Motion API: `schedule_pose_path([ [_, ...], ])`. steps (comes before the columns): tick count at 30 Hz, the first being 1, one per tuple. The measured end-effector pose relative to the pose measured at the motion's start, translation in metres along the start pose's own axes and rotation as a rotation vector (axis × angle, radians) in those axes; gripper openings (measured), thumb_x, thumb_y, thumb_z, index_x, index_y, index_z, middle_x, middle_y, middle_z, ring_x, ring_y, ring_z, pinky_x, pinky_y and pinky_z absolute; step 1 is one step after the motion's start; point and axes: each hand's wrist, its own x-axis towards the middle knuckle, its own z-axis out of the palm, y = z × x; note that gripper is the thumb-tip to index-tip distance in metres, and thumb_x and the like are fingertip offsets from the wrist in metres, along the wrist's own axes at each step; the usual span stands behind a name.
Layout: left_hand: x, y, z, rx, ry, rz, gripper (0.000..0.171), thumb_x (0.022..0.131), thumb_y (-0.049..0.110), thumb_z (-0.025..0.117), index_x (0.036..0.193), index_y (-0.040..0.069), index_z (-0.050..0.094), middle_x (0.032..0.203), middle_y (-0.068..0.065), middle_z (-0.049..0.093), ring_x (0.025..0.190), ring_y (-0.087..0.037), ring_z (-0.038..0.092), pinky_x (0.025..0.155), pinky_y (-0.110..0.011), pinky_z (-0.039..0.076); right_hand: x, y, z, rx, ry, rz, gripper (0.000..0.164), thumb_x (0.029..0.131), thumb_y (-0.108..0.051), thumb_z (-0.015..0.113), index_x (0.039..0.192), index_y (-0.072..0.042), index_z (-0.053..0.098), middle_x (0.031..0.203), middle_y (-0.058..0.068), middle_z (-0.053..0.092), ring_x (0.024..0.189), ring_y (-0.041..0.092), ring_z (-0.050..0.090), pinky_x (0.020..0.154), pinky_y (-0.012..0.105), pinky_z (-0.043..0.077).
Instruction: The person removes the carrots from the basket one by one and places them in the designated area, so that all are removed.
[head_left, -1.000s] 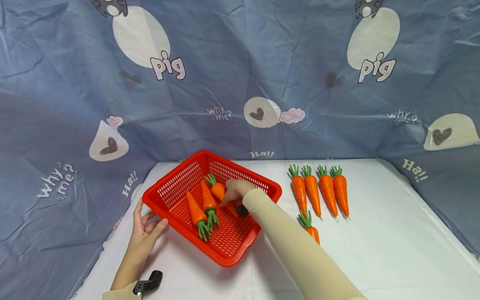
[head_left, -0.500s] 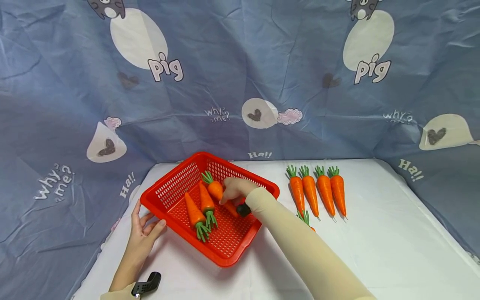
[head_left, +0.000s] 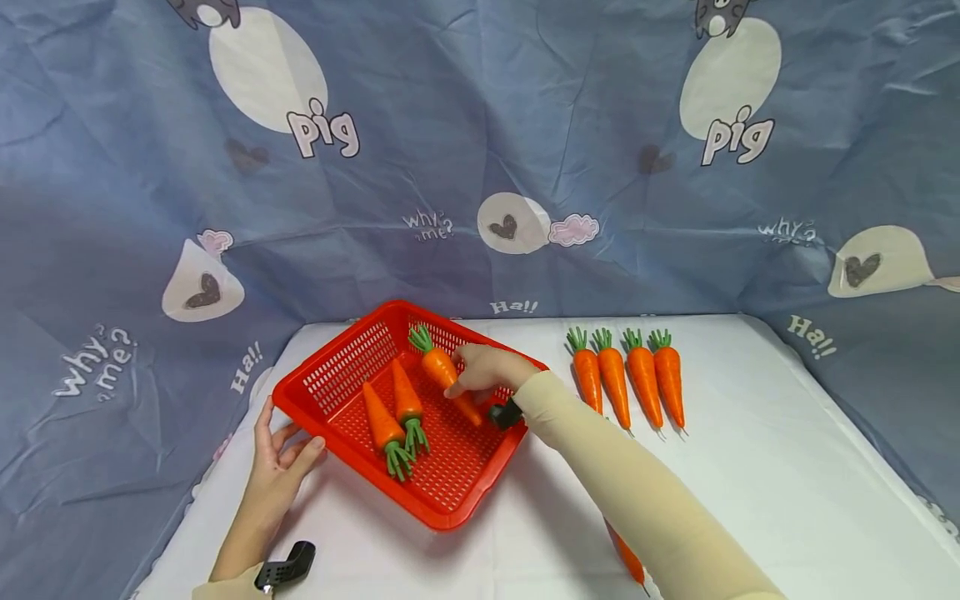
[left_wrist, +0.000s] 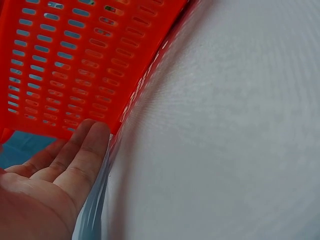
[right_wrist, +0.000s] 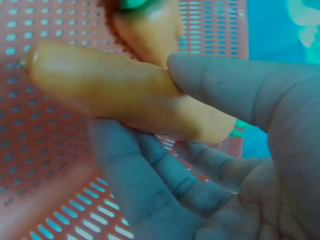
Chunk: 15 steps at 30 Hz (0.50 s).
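Observation:
A red plastic basket (head_left: 442,518) with slotted walls sits at an angle on the white cloth. My left hand (head_left: 272,487) holds its left corner, thumb at the rim and fingers against the outside wall (left_wrist: 95,80). Inside the basket, my right hand (head_left: 487,368) pinches an orange carrot (head_left: 438,367) between thumb and fingers. In the right wrist view the thumb lies over the carrot (right_wrist: 95,82) and the fingers are below it. Two more carrots, one at the left (head_left: 380,417) and one beside it (head_left: 405,392), lie in the basket with green tops toward me.
To the right of the basket, several carrots lie in a row, the rightmost carrot (head_left: 669,375) among them, tops pointing away. Another carrot (head_left: 626,557) lies nearer me, mostly hidden under the right sleeve (head_left: 622,483). A blue printed cloth (head_left: 420,167) rises behind the table.
My right hand has drawn back slightly to the right and up, and the carrot in it has turned more upright. The left hand keeps its place at the basket's corner. The view has shifted slightly.

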Motion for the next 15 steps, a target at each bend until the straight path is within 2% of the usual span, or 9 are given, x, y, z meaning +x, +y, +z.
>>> schedule_pose_path([
  [4,0.001,0.001,0.000,-0.008,0.000,-0.003,0.105,0.105,0.011,0.069,0.172,0.033,-0.009,0.156,-0.018,0.035,0.109,0.006,0.067,0.086,-0.014,0.060,-0.006,0.000,-0.007,0.038,0.018,-0.024,0.071,0.095,-0.017,0.081,0.154,0.001,0.046,0.138,0.016,0.060,0.086,0.018,0.073,0.080,0.030,0.066],
  [9,0.000,0.001,0.000,-0.012,-0.001,-0.007,0.105,0.105,0.014,0.069,0.172,0.033,-0.009,0.159,-0.023,0.032,0.109,0.006,0.066,0.085,-0.014,0.060,-0.013,0.001,-0.012,0.070,0.023,-0.041,0.071,0.096,-0.014,0.080,0.155,0.001,0.045,0.141,0.019,0.059,0.094,0.021,0.075,0.085,0.035,0.067],
  [15,0.000,0.002,0.001,0.001,0.008,-0.022,0.105,0.104,0.016,0.070,0.172,0.034,-0.009,0.159,-0.020,0.033,0.108,0.007,0.066,0.085,-0.014,0.060,-0.021,0.006,-0.019,0.060,0.039,-0.043,0.072,0.095,-0.018,0.082,0.156,-0.002,0.046,0.134,0.018,0.063,0.091,0.020,0.074,0.086,0.035,0.066],
])
